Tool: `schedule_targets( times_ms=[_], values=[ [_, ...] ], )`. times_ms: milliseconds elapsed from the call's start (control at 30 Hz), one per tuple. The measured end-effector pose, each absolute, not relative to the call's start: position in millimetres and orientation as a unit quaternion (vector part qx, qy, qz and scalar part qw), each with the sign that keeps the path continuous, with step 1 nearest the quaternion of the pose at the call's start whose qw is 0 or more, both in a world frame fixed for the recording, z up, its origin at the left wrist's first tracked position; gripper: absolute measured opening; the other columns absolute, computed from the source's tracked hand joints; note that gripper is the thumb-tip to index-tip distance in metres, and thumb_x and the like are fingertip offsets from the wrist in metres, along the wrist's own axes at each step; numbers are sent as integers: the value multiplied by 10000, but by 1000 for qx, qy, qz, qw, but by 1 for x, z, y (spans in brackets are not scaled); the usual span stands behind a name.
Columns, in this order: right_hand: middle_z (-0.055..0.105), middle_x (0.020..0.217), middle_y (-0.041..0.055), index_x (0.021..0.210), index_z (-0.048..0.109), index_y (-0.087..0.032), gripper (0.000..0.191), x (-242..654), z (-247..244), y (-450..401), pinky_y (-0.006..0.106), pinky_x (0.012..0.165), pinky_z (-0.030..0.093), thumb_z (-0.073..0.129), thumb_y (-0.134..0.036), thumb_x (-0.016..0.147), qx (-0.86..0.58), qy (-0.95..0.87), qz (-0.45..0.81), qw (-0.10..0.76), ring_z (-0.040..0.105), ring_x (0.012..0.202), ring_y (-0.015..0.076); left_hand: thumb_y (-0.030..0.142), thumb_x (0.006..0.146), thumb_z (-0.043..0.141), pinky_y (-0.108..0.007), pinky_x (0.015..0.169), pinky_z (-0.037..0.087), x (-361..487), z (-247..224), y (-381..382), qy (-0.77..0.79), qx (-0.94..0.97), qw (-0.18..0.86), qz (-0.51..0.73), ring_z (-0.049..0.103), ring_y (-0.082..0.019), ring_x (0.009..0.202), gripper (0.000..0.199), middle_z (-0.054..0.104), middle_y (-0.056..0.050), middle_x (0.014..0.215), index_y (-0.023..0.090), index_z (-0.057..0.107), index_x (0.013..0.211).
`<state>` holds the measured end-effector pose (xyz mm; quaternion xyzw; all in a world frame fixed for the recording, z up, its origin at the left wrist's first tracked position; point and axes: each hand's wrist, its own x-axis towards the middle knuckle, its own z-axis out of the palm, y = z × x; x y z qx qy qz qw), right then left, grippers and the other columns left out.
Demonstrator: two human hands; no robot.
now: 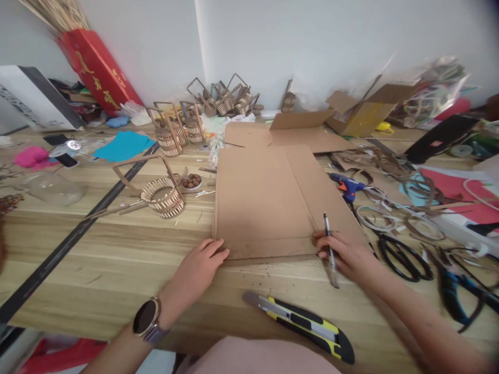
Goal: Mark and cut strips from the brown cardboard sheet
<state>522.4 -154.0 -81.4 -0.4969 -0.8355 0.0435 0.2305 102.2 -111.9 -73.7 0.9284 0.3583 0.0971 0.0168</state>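
Note:
A large flat sheet of brown cardboard [265, 197] lies in front of me, creased along its right side and near edge. My left hand [205, 259] rests at its near left corner, fingers bent over the edge, with a watch on the wrist. At the near right corner my right hand [343, 252] touches the cardboard and holds a pen [328, 234] between its fingers, the pen's dark end pointing away from me. Between my arms, close to the table's front edge, a yellow and black utility knife [304, 324] lies on the wood.
Left of the cardboard are a small woven basket [161, 198], a dish of brown beads [191, 182] and blue sheets [123, 145]. To the right lie a glue gun [346, 187], black scissors [404, 258] and pliers [452, 291]. An open box [362, 111] stands behind.

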Motion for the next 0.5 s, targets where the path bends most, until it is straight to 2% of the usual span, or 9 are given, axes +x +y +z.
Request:
schedule_targets(
  times_ms=[200, 400, 500],
  values=[
    [742, 1156, 118, 858, 652, -247, 202, 529, -66, -166, 401, 895, 560, 479, -238, 962, -545, -803, 92, 221, 694, 1089, 248, 72, 971, 455, -407, 978, 563, 96, -77, -110, 336, 937, -11, 99, 615, -253, 1168, 387, 680, -110, 1322, 177, 703, 1249],
    [763, 1072, 94, 772, 637, -251, 222, 540, -57, -174, 380, 895, 559, 474, -159, 892, -586, -767, 114, 236, 696, 1095, 241, 14, 924, 377, -411, 982, 556, 86, -94, -108, 315, 942, -38, 107, 618, -244, 1163, 518, 668, -95, 1349, 216, 700, 1274],
    [764, 1050, 81, 772, 647, -255, 212, 544, -58, -174, 367, 886, 556, 487, -156, 869, -597, -755, 115, 244, 706, 1041, 227, -9, 890, 361, -402, 971, 560, 83, -99, -106, 308, 943, -41, 122, 623, -240, 1153, 571, 677, -84, 1339, 236, 704, 1274]
  ],
)
